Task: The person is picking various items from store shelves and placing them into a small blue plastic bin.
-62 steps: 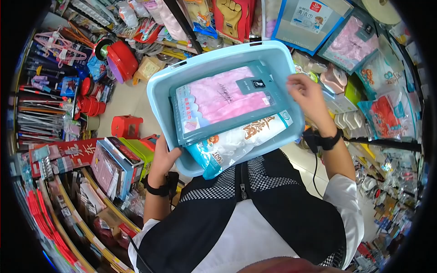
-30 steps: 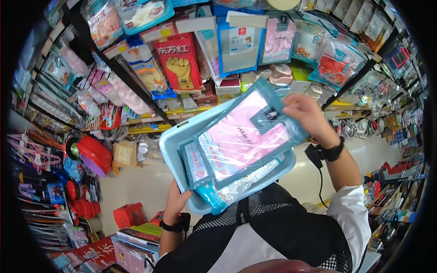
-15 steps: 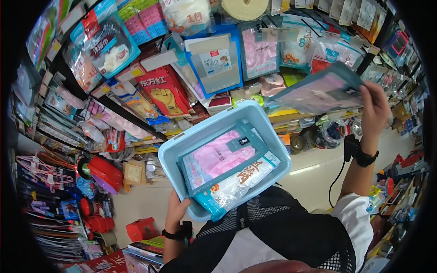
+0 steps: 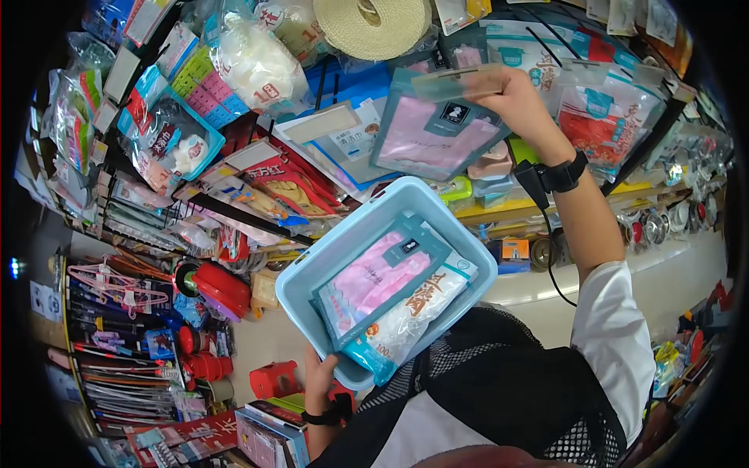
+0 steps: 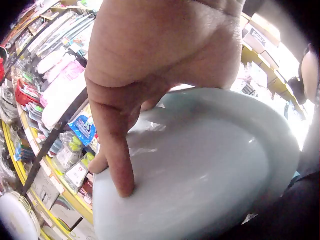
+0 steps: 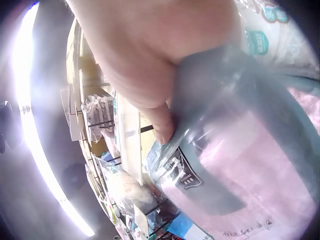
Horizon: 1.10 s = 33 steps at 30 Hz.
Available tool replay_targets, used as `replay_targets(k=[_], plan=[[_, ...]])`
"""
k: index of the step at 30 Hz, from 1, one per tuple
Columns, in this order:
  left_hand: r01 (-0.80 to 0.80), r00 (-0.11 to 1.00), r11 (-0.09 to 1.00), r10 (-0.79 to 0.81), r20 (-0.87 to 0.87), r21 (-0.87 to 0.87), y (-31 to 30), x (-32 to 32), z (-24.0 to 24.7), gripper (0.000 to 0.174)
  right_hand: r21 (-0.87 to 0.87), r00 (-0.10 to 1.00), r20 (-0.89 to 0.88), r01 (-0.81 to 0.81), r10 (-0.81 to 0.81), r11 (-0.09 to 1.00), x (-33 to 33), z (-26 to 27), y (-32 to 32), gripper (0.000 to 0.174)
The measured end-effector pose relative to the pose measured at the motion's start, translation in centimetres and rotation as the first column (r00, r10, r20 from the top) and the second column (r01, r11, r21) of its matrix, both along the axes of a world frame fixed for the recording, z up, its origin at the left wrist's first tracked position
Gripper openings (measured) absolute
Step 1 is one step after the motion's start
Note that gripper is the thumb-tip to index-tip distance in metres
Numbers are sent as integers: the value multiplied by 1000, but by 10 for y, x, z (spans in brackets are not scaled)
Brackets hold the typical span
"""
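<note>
While the right hand [image 4: 511, 97] pinches the pink packet [image 4: 433, 144] by its top edge, the left hand [image 4: 318, 382], gripping the tub's [image 4: 343, 242] near-left corner, should hold steady.

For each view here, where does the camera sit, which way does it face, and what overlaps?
Head: worn on the head, facing forward and down at the blue tub and shelves; shows the left hand, right hand, white sleeve and black vest.
Left wrist: worn on that wrist, facing the tub; shows the left hand.
Right wrist: worn on that wrist, facing the held pink pack; shows the right hand.
Shared: head and left wrist, the tub; head and right wrist, the held pack.
</note>
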State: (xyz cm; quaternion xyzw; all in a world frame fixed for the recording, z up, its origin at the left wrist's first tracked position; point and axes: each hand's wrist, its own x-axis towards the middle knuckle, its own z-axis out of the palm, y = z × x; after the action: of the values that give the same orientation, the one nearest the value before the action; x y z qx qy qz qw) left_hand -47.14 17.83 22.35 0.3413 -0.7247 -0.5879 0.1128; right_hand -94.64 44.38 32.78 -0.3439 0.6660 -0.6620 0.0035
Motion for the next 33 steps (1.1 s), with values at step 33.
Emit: replay_targets(k=[33], plan=[[-318,948,947,319,17,-40,116,6,-2,46,27,307,-930,604,-201,797,-108,0,-40,7]])
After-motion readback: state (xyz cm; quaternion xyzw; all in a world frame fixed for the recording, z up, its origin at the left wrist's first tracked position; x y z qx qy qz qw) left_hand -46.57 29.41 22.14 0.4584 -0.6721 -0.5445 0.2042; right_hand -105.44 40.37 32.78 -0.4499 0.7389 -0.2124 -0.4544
